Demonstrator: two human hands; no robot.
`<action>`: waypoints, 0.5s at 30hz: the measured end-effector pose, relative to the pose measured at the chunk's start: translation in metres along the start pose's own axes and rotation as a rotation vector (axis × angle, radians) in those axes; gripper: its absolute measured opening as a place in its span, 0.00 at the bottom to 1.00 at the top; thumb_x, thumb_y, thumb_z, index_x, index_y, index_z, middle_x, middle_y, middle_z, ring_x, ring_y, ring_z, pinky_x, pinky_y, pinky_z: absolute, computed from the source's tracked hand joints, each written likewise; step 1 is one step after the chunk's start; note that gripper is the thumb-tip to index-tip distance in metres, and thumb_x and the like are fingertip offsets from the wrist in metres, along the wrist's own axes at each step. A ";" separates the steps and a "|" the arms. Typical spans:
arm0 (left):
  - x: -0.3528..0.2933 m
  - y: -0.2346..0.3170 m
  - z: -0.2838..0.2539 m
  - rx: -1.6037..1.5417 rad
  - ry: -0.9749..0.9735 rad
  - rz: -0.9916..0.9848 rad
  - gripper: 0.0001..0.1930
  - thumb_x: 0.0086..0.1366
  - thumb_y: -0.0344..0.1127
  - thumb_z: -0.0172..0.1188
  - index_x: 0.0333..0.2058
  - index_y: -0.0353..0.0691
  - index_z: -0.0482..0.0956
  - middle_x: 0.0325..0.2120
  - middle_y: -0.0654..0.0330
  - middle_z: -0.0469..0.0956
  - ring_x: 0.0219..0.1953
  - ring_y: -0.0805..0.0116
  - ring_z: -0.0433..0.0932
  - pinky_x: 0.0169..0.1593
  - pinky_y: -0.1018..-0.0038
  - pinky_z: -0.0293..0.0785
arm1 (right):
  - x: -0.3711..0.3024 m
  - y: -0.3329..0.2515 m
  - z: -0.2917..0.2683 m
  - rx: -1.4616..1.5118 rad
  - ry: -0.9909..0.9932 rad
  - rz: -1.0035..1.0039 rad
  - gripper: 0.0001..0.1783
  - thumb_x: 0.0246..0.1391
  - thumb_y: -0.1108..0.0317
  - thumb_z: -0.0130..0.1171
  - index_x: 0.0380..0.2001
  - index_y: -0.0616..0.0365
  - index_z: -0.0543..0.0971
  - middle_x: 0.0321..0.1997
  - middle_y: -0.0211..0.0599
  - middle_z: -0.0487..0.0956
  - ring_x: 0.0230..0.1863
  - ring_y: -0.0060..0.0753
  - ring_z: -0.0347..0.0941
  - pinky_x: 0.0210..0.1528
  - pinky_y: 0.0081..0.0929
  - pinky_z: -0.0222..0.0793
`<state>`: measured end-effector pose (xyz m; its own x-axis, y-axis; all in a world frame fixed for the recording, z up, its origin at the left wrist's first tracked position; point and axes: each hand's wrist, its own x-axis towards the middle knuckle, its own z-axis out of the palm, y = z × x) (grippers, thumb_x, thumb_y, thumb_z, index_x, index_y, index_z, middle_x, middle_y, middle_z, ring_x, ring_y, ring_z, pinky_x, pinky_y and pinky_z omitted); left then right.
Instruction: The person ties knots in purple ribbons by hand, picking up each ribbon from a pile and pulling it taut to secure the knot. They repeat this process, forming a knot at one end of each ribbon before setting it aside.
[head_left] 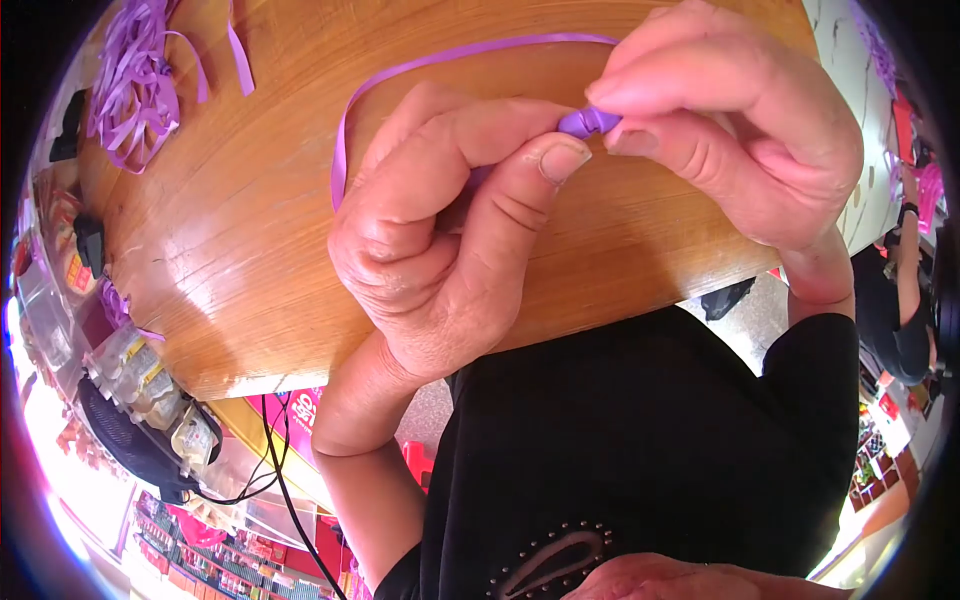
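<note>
Both my hands are raised over the wooden table, working on one purple ribbon (pixel 450 50). Between thumb and forefinger, my left hand (pixel 450 200) pinches the small folded or rolled part (pixel 577 124) of the ribbon; its other fingers are curled in. My right hand (pixel 740 120) pinches the other side of that same small part with thumb and forefinger. From there a length of ribbon loops behind my left hand in an arc above the tabletop. Whether the folded part is a knot or a roll, I cannot tell.
A tangled heap of purple ribbon (pixel 135 85) lies at the table's far left. The wooden table (pixel 230 240) has its near edge against my body. Black cables (pixel 275 450) hang past its left corner, beside clear plastic packets (pixel 150 385). At the far right, another person's arm (pixel 908 250) shows.
</note>
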<state>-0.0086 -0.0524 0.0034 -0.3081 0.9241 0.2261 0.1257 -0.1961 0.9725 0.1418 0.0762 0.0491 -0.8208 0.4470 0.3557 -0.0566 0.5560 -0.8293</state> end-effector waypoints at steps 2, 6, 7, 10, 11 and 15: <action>0.000 0.000 0.000 -0.014 0.000 -0.005 0.03 0.61 0.24 0.56 0.34 0.32 0.77 0.29 0.63 0.74 0.33 0.78 0.68 0.42 0.83 0.62 | 0.003 -0.003 -0.004 -0.083 -0.077 -0.010 0.08 0.44 0.79 0.66 0.32 0.62 0.82 0.31 0.39 0.78 0.29 0.29 0.76 0.29 0.18 0.70; 0.001 0.001 0.001 -0.039 -0.009 -0.024 0.03 0.60 0.23 0.56 0.33 0.32 0.77 0.28 0.63 0.73 0.32 0.78 0.67 0.41 0.83 0.61 | 0.002 -0.008 -0.005 -0.174 -0.137 -0.011 0.08 0.44 0.78 0.66 0.31 0.61 0.82 0.32 0.38 0.78 0.29 0.29 0.76 0.29 0.18 0.71; 0.001 0.001 0.001 -0.039 -0.010 -0.024 0.03 0.60 0.23 0.56 0.33 0.32 0.77 0.28 0.63 0.73 0.32 0.78 0.67 0.41 0.83 0.61 | 0.000 -0.008 -0.004 -0.180 -0.122 -0.008 0.07 0.44 0.78 0.66 0.31 0.61 0.82 0.32 0.37 0.78 0.29 0.29 0.76 0.29 0.18 0.71; 0.002 -0.001 0.001 -0.028 -0.015 -0.023 0.03 0.60 0.22 0.56 0.33 0.32 0.77 0.28 0.62 0.73 0.32 0.76 0.67 0.42 0.82 0.61 | -0.004 -0.007 0.000 -0.199 -0.079 0.001 0.06 0.44 0.77 0.65 0.30 0.60 0.82 0.32 0.35 0.77 0.30 0.28 0.75 0.31 0.19 0.72; 0.002 -0.002 0.002 -0.027 -0.011 -0.008 0.03 0.60 0.22 0.56 0.33 0.32 0.77 0.28 0.62 0.73 0.32 0.76 0.67 0.42 0.81 0.61 | -0.004 -0.006 0.000 -0.199 -0.079 0.001 0.06 0.44 0.77 0.65 0.30 0.60 0.82 0.32 0.35 0.77 0.30 0.28 0.75 0.31 0.19 0.72; 0.000 0.000 0.004 -0.041 0.008 -0.022 0.03 0.59 0.22 0.56 0.32 0.32 0.77 0.28 0.62 0.73 0.33 0.75 0.67 0.42 0.81 0.62 | -0.005 -0.002 0.002 -0.205 -0.078 -0.082 0.08 0.44 0.78 0.65 0.32 0.63 0.80 0.32 0.39 0.76 0.29 0.30 0.74 0.29 0.20 0.69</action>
<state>-0.0054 -0.0510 0.0028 -0.3174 0.9258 0.2053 0.0805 -0.1895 0.9786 0.1445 0.0714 0.0483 -0.8601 0.3434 0.3772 -0.0146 0.7226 -0.6911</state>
